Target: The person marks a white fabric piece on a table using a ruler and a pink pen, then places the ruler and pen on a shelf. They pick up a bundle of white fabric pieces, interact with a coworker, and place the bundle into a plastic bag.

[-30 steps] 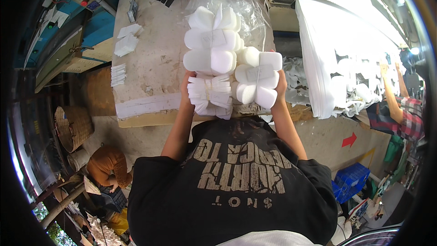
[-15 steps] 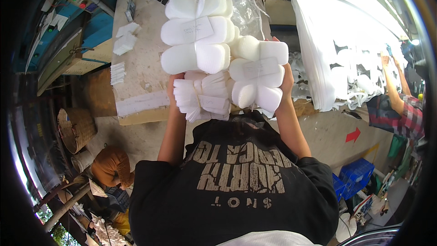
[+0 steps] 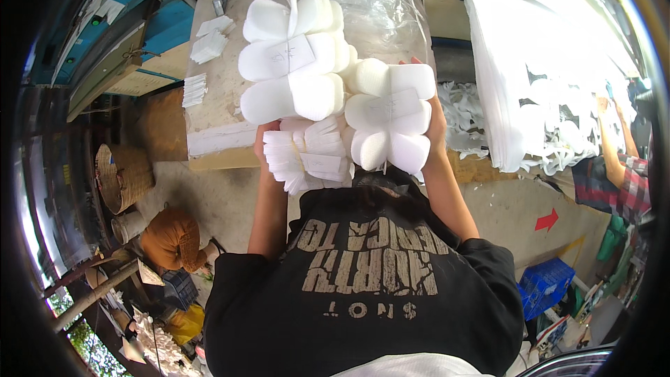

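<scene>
Between my hands I carry several bundles of white foam pads with rounded ends, banded at their middles. A large bundle [image 3: 269, 98] rises at the left, with a paper slip under its band. At the right lies a shorter bundle [image 3: 388, 113], also with a slip. Nearest my chest is a bundle of thin white strips [image 3: 305, 153] held by a narrow band. My left hand [image 3: 266, 138] grips the load from its left side, fingers mostly hidden beneath. My right hand [image 3: 435, 117] closes on the right bundle's outer side, fingertips showing at its far corner.
The worktable [image 3: 230, 108] ahead bears small stacks of white pieces [image 3: 209, 40] and clear plastic bags [image 3: 377, 3]. To the right stands a table heaped with white material [image 3: 523, 49], where another person [image 3: 614, 167] works. A wicker basket [image 3: 124, 176], a crouching person [image 3: 171, 239] and a blue crate [image 3: 546, 286] are on the floor.
The bundles have shifted slightly left in my hands' shared hold, while the table and surroundings have slid right in view. Both hands keep their grip.
</scene>
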Action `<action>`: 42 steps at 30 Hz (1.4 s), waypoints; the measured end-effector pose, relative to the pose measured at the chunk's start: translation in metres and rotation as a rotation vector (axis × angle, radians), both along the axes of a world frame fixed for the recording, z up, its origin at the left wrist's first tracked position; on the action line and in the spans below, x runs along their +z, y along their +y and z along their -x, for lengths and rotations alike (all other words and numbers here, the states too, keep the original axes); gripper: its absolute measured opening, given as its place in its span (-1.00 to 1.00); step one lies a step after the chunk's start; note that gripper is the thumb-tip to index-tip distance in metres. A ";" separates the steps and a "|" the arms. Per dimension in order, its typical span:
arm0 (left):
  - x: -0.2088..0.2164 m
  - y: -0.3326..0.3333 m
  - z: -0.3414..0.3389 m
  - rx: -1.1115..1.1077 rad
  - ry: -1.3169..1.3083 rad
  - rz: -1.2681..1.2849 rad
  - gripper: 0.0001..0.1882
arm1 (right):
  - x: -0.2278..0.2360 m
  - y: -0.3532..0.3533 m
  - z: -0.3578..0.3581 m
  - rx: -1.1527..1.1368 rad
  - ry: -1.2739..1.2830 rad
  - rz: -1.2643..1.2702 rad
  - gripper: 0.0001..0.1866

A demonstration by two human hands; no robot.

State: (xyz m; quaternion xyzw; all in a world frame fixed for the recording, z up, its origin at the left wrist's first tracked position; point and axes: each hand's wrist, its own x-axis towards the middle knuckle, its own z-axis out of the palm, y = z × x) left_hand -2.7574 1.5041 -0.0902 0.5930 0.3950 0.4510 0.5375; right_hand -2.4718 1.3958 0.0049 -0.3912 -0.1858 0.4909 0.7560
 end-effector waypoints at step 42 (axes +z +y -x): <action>0.000 -0.413 -0.250 -1.104 -0.441 0.963 -0.44 | -0.041 -0.602 -0.036 -1.089 0.089 -0.060 -0.36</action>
